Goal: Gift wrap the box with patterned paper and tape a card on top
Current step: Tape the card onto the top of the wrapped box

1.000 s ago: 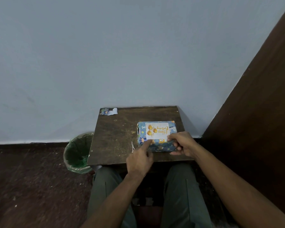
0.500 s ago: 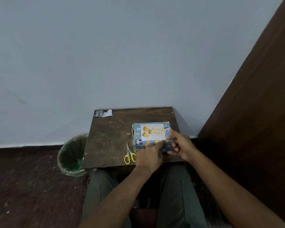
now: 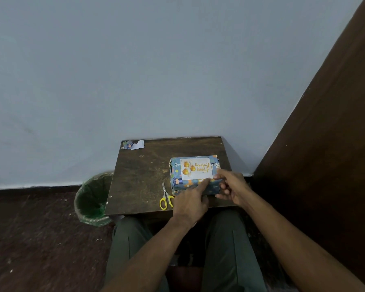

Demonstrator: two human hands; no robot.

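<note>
Blue patterned-paper-wrapped box [image 3: 195,175] sitting at right of dark wooden bench [image 3: 143,175]; white birthday card [image 3: 196,168] lying on top; my left hand [image 3: 191,204] pressing extended forefinger along card's near edge; my right hand [image 3: 232,186] gripping box's right end, thumb on top; judging: rubbing slowly, steadying box so card isn't skewing.

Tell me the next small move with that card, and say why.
Probably run the left hand forefinger along the card's near edge to press it down: its tip sits at the near right corner, while the right hand grips the wrapped box at its right end.
</note>
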